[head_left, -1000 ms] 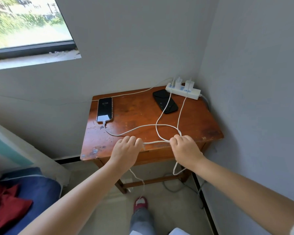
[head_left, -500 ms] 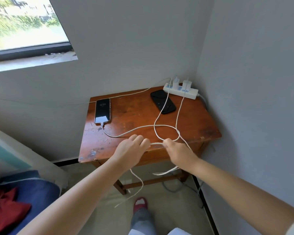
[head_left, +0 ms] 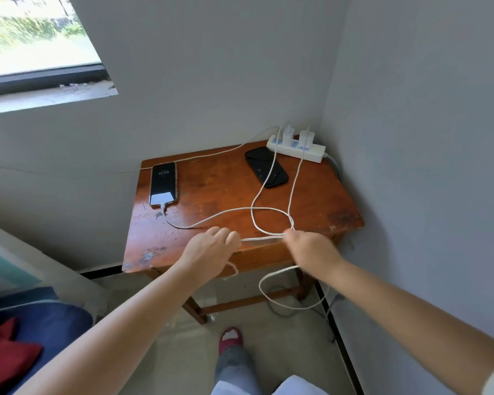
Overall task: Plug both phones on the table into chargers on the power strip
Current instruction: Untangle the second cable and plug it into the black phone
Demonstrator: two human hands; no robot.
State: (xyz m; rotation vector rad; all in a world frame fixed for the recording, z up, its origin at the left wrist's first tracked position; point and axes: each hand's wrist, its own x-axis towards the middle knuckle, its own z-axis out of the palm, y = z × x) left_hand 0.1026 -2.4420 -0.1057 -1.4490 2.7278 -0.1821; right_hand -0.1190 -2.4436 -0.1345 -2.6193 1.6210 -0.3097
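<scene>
A lit phone (head_left: 163, 183) lies at the left of the wooden table (head_left: 320, 203) with a white cable plugged into its near end. A dark phone (head_left: 266, 167) lies near the back right, with a cable running over it. Behind it sits a white power strip (head_left: 311, 151) carrying two white chargers (head_left: 297, 136). My left hand (head_left: 210, 249) and my right hand (head_left: 311, 248) both grip a white cable (head_left: 261, 238) stretched between them at the table's front edge. Slack from it hangs in a loop below my right hand.
The table stands in a corner, walls behind and to the right. A window (head_left: 35, 47) is up left. Blue bedding with a red cloth (head_left: 6, 349) lies at lower left. More cables lie on the floor under the table. My foot in a red slipper (head_left: 230, 337) is below.
My hands have moved apart along the cable, pulling it taut between them. The slack loop under my right hand has grown and hangs lower.
</scene>
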